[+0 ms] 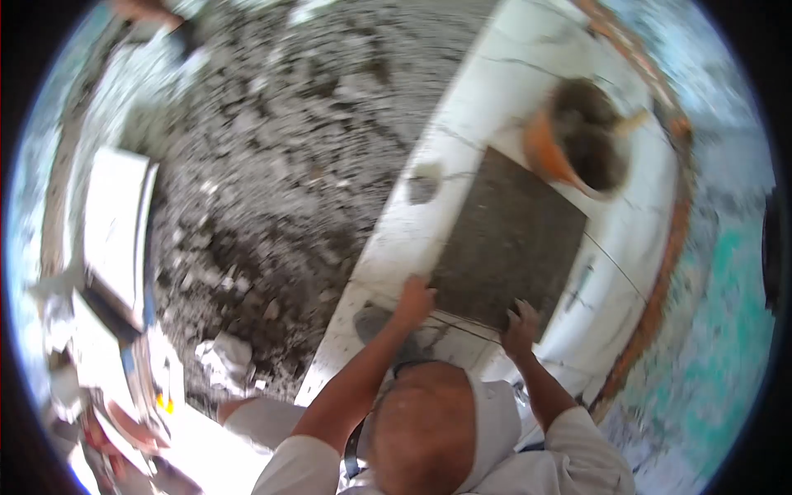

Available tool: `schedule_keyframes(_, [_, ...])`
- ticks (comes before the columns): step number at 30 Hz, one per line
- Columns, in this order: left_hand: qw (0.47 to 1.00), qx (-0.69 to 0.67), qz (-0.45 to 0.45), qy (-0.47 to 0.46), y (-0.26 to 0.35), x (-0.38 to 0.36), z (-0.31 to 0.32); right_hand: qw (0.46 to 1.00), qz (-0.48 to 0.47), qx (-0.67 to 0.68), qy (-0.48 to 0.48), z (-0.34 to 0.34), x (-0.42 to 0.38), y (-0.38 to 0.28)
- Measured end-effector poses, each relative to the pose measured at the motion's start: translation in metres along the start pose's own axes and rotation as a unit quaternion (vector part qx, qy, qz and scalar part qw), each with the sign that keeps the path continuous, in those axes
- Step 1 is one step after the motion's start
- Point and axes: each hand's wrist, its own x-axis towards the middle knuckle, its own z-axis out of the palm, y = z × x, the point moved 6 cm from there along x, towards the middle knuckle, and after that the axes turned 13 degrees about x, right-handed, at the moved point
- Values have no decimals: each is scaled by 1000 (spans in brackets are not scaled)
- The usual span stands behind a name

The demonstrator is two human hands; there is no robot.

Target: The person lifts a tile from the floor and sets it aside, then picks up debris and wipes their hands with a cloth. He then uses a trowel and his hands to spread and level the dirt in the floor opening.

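Observation:
A square tile, its upward face coated in grey-brown mortar, lies over the white marbled tiles in front of me. My left hand is closed on its near left corner. Along the near edge, toward the right corner, my right hand grips the same tile with its fingers bent over the rim. Just beyond the tile's far side stands an orange bucket with grey mortar inside and a pale handle sticking out at its rim. A small grey lump sits left of the tile.
Rough rubble and loose mortar cover the ground to the left of the white tiled strip. Stacked white tiles stand at far left. Another person's hand shows at top left. A patchy blue-green wall borders the right.

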Motion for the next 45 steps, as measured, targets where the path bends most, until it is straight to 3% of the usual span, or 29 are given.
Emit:
schedule_keyframes(1, [1000, 0, -11, 16, -6, -2, 22, 999, -23, 17, 21, 1, -2, 8])
schedule_keyframes(2, [994, -44, -30, 94, -4, -10, 20, 997, -46, 40, 40, 2, -4, 16])
schedule_keyframes(3, [998, -27, -61, -13, 0, -4, 21, 999, -32, 28, 32, 5, -8, 25])
schedule_keyframes(4, [992, -76, -75, 67, 4, -10, 14, 999, -18, 13, 29, 7, -7, 27])
schedule_keyframes(6, [996, -43, -68, 45, 2, -1, 29, 997, -53, -63, -11, -3, 8, 1])
schedule_keyframes(8, [982, -135, -130, 19, 4, -1, 26, 991, -84, -103, -19, 11, 1, 22])
schedule_keyframes(15, [972, -153, -179, -24, 16, -7, 12, 983, -175, -49, -37, 12, 6, 31])
schedule_keyframes(18, [967, -171, -183, -44, 16, -4, 16, 971, -196, -129, -42, 19, -2, 56])
schedule_keyframes(21, [961, -202, -187, -35, 18, -7, 9, 970, -171, -124, -123, 29, -1, 80])
schedule_keyframes(26, [963, -208, -174, 13, 14, -10, 2, 975, -174, -124, -59, 27, 11, 54])
schedule_keyframes(30, [982, -138, -99, 86, -10, -4, 19, 980, -182, -58, 47, 30, 9, 20])
schedule_keyframes(31, [993, -77, -36, 83, -18, 2, 38, 983, -132, -109, 61, 31, 5, 15])
schedule_keyframes(32, [996, -44, 16, 76, -24, 5, 54, 977, -175, -60, 105, 13, -2, 2])
schedule_keyframes(33, [996, -21, 54, 72, -20, 0, 39, 996, -23, -89, -16, 6, 5, -7])
schedule_keyframes(34, [975, -212, -60, 40, -29, -6, 29, 993, 19, -120, -1, -5, 4, -10])
schedule_keyframes(37, [978, -190, -83, 6, -43, -14, 12, 994, 40, -96, -47, -2, 11, -20])
schedule_keyframes(41, [956, -278, -81, -47, -27, -25, -25, 988, 60, -120, -74, 3, 5, -11])
schedule_keyframes(43, [925, -354, -124, -59, -33, -23, -10, 983, 90, -139, -74, -5, 5, -11])
schedule_keyframes(45, [908, -386, -135, -88, -24, -24, -12, 988, 56, -98, -108, -6, 6, -15])
